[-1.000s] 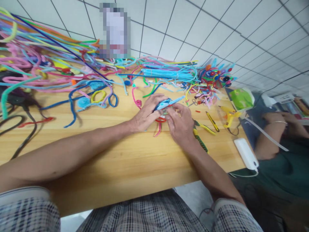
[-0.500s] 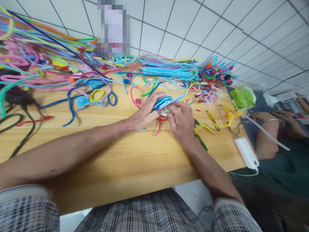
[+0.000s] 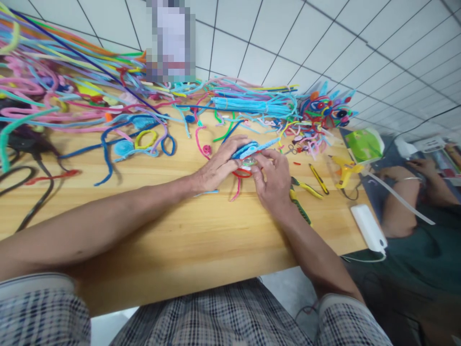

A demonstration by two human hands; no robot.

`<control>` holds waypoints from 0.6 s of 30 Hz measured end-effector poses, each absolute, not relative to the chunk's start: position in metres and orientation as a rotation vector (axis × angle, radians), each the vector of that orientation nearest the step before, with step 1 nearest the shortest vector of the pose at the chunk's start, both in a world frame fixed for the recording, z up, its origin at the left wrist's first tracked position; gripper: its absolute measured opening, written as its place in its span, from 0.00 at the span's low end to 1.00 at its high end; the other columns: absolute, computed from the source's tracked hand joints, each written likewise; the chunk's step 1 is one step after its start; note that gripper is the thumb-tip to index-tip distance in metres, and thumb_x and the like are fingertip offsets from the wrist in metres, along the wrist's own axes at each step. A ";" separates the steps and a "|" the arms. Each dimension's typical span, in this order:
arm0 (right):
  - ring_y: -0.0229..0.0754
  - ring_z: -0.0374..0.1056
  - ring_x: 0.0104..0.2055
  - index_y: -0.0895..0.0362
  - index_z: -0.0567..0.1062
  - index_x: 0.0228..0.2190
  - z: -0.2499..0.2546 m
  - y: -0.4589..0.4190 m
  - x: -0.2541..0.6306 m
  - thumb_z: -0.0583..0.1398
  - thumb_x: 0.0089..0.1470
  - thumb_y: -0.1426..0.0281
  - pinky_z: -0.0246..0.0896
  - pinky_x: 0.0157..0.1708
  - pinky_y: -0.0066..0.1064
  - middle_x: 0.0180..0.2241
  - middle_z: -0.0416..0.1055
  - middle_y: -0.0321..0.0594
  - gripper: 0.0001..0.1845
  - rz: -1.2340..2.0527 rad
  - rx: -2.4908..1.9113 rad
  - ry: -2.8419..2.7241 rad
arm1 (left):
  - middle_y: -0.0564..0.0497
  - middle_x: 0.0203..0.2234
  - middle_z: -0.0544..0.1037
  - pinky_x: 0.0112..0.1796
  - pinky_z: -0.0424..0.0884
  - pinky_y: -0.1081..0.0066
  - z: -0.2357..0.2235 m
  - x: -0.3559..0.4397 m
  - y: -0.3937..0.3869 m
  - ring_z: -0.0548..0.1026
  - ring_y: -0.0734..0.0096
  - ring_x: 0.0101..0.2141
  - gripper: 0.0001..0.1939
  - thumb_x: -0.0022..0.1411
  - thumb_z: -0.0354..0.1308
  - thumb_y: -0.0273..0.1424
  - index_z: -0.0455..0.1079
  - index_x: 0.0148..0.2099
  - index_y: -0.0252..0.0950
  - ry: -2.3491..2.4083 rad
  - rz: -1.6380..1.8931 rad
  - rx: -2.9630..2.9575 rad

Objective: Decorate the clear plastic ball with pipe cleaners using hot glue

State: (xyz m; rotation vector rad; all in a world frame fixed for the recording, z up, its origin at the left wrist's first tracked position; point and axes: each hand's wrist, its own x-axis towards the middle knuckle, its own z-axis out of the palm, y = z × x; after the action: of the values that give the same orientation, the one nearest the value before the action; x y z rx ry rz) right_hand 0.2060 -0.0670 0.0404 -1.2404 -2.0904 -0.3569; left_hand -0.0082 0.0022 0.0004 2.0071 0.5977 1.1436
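Between my two hands is a pipe-cleaner figure (image 3: 248,151) with blue coils on top, a red band and a white and green part below. My left hand (image 3: 224,161) curves round its left side, fingers over the top and thumb at the front. On the other side, my right hand (image 3: 272,175) pinches the red and green edge with thumb and fingers. A pink pipe cleaner (image 3: 236,189) hangs down from beneath the figure onto the wooden table (image 3: 187,240). The figure's underside is hidden by my fingers.
Yellow-handled pliers (image 3: 299,204), a yellow cutter knife (image 3: 319,179) and a yellow glue gun (image 3: 346,170) lie to the right, near a white power adapter (image 3: 368,228). Pipe-cleaner bundles (image 3: 255,105) line the back. Finished colourful figures (image 3: 326,109) stand behind. Another person's arm (image 3: 401,206) is at far right.
Both hands keep their grip on the figure, and its blue top has tipped slightly. My left fingers have shifted a little over it. The whole view has moved slightly.
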 end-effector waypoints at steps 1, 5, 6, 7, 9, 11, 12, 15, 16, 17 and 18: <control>0.52 0.72 0.54 0.48 0.76 0.58 0.040 -0.067 0.206 0.58 0.74 0.67 0.72 0.54 0.48 0.55 0.76 0.48 0.15 -0.345 -1.254 -2.093 | 0.45 0.74 0.66 0.75 0.60 0.43 0.001 -0.008 0.002 0.63 0.48 0.75 0.29 0.75 0.54 0.37 0.63 0.75 0.48 0.595 1.137 2.008; 0.53 0.72 0.55 0.49 0.76 0.59 0.041 -0.067 0.207 0.58 0.74 0.67 0.70 0.56 0.49 0.55 0.76 0.49 0.16 -0.311 -1.252 -2.100 | 0.45 0.74 0.67 0.76 0.59 0.44 0.004 -0.010 0.003 0.63 0.49 0.75 0.28 0.76 0.54 0.38 0.63 0.75 0.48 0.568 1.108 2.011; 0.53 0.72 0.55 0.49 0.76 0.59 0.041 -0.068 0.207 0.58 0.74 0.67 0.70 0.56 0.49 0.55 0.76 0.49 0.16 -0.316 -1.240 -2.100 | 0.45 0.73 0.68 0.76 0.59 0.45 0.005 -0.010 0.003 0.63 0.50 0.75 0.28 0.77 0.54 0.39 0.63 0.75 0.48 0.563 1.107 2.006; 0.53 0.72 0.55 0.50 0.76 0.59 0.041 -0.068 0.207 0.59 0.74 0.67 0.71 0.56 0.48 0.55 0.76 0.49 0.15 -0.325 -1.228 -2.100 | 0.45 0.73 0.68 0.76 0.59 0.45 0.006 -0.009 0.003 0.63 0.50 0.75 0.27 0.78 0.53 0.40 0.64 0.75 0.47 0.558 1.112 1.998; 0.52 0.73 0.54 0.51 0.76 0.58 0.042 -0.068 0.207 0.59 0.73 0.68 0.71 0.56 0.48 0.54 0.76 0.50 0.15 -0.352 -1.205 -2.101 | 0.45 0.73 0.68 0.76 0.60 0.47 0.006 -0.009 0.003 0.64 0.51 0.74 0.26 0.80 0.51 0.42 0.65 0.74 0.47 0.540 1.133 1.981; 0.52 0.73 0.54 0.51 0.75 0.58 0.042 -0.068 0.206 0.60 0.73 0.68 0.71 0.55 0.47 0.54 0.77 0.50 0.15 -0.373 -1.193 -2.101 | 0.45 0.73 0.68 0.76 0.60 0.48 0.006 -0.009 0.003 0.64 0.51 0.74 0.26 0.81 0.49 0.43 0.65 0.74 0.46 0.518 1.153 1.979; 0.52 0.74 0.54 0.51 0.75 0.58 0.043 -0.068 0.206 0.59 0.73 0.68 0.72 0.55 0.47 0.54 0.77 0.49 0.15 -0.380 -1.191 -2.100 | 0.44 0.73 0.68 0.76 0.60 0.48 0.005 -0.009 0.003 0.64 0.51 0.74 0.26 0.81 0.48 0.44 0.64 0.75 0.46 0.511 1.156 1.985; 0.52 0.74 0.54 0.50 0.75 0.58 0.042 -0.066 0.206 0.59 0.74 0.68 0.72 0.55 0.47 0.54 0.77 0.49 0.15 -0.401 -1.181 -2.090 | 0.43 0.74 0.67 0.76 0.58 0.47 0.004 -0.009 0.003 0.62 0.50 0.75 0.28 0.82 0.47 0.46 0.63 0.76 0.44 0.519 1.140 2.007; 0.52 0.74 0.55 0.50 0.75 0.58 0.042 -0.066 0.206 0.59 0.74 0.68 0.72 0.55 0.47 0.54 0.77 0.49 0.15 -0.402 -1.177 -2.084 | 0.42 0.74 0.66 0.76 0.57 0.47 0.003 -0.010 0.003 0.62 0.50 0.76 0.28 0.82 0.47 0.46 0.62 0.76 0.44 0.528 1.132 2.011; 0.52 0.74 0.55 0.50 0.75 0.58 0.042 -0.065 0.206 0.60 0.73 0.68 0.72 0.55 0.47 0.54 0.77 0.49 0.14 -0.400 -1.174 -2.078 | 0.42 0.75 0.66 0.77 0.57 0.47 0.003 -0.010 0.004 0.61 0.49 0.76 0.29 0.82 0.47 0.47 0.62 0.77 0.44 0.535 1.124 2.013; 0.52 0.74 0.55 0.50 0.75 0.58 0.041 -0.065 0.206 0.60 0.73 0.68 0.73 0.55 0.47 0.53 0.77 0.49 0.14 -0.395 -1.173 -2.070 | 0.42 0.75 0.66 0.77 0.56 0.47 0.002 -0.010 0.004 0.60 0.49 0.76 0.29 0.82 0.46 0.47 0.62 0.77 0.43 0.539 1.118 2.013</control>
State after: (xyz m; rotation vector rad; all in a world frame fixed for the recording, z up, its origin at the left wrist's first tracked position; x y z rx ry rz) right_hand 0.2059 -0.0647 0.0413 -1.1727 -2.0704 -0.3946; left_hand -0.0102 0.0039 0.0021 2.0127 0.5394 1.1178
